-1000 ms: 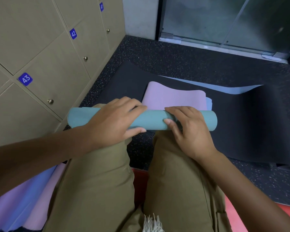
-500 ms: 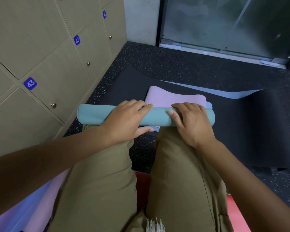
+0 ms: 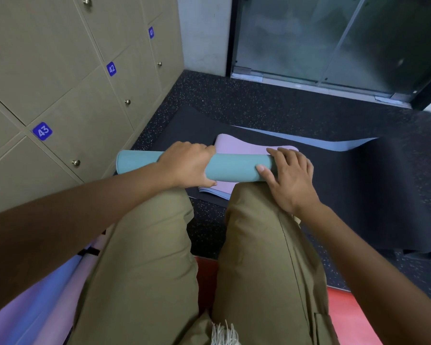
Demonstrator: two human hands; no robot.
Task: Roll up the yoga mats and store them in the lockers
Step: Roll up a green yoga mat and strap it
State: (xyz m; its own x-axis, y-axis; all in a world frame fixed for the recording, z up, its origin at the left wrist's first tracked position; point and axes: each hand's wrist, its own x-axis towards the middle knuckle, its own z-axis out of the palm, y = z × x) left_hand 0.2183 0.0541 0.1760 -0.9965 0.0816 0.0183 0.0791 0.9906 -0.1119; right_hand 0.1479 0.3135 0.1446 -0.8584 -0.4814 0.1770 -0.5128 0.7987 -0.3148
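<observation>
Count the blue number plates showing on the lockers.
3. Plate 43 sits nearest, on the lower left door; plate 42 is farther along; plate 41 is farthest, by the corner. Other doors' plates may lie out of frame.

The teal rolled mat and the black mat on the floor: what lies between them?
In the head view, a flat lilac mat lies between the teal roll and the black mat, with a light blue layer under it.

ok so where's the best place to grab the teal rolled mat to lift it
Probably around the middle of the teal rolled mat, from above, fingers over the far side and thumb under the near side. It lies crosswise on the knees as a long tube, so a central or two-handed grip should keep it level and wound.
</observation>
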